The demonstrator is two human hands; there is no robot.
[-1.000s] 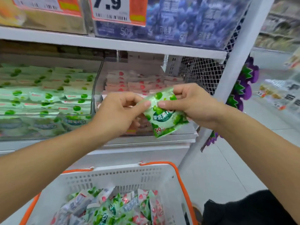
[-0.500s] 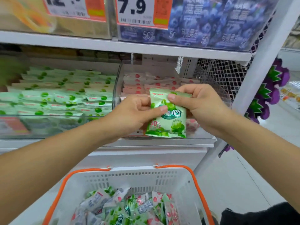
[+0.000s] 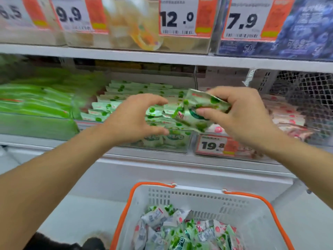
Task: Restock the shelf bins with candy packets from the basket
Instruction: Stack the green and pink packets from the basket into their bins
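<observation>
Green candy packet (image 3: 196, 112) in right hand (image 3: 239, 112), above "19.8" tag (image 3: 215, 145).

Your left hand (image 3: 133, 118) releases the green candy packet (image 3: 196, 112) and now sits just beside it, fingers curved and holding nothing. Your right hand (image 3: 239, 112) alone grips the packet, now tilted over the bin of green packets (image 3: 162, 141).

Four white-and-orange price tags hang along the upper shelf: 6.5 (image 3: 10, 12) far left, then 9.9 (image 3: 72, 14), 12.0 (image 3: 177, 18) and 7.9 (image 3: 242, 21). Blue blueberry-print packs (image 3: 306, 27) fill the upper right. A 19.8 tag (image 3: 213, 145) sits lower right. White wire mesh (image 3: 306, 87) closes the far right end.
</observation>
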